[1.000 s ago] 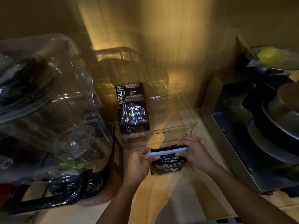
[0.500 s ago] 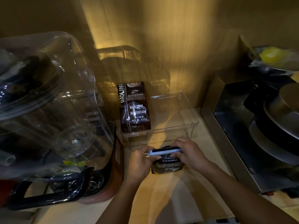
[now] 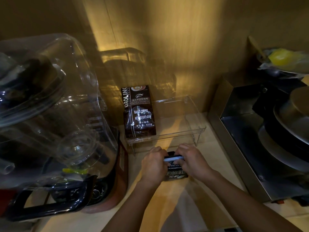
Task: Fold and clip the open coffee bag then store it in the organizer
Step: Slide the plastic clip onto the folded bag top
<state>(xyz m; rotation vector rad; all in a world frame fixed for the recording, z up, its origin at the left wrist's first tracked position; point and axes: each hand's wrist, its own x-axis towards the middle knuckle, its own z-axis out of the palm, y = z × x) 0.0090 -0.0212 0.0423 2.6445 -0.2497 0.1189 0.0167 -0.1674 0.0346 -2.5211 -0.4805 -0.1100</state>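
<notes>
Both hands low at centre, closed around small black foil coffee bag w/ white "Blue Mountain" lettering, standing upright on pale wooden worktop. Left hand wrapped round bag's left side, thumb pressing onto light blue plastic sealing clip lying across folded top. Right hand gripping right end of clip and bag, fingers curled over top edge. Bag just in front of clear acrylic organizer tray, not inside it, near but apart from front rim. Inside tray, left end: tall dark brown coffee bag marked "Baked Coffee", upright, leaning back toward wood-panel wall. Rest of tray bare. At left, large clear plastic dome cover over dark appliance. At right, steel-sided appliance w/ round metal lid. Lighting dim, warm; finer bag text unreadable.
</notes>
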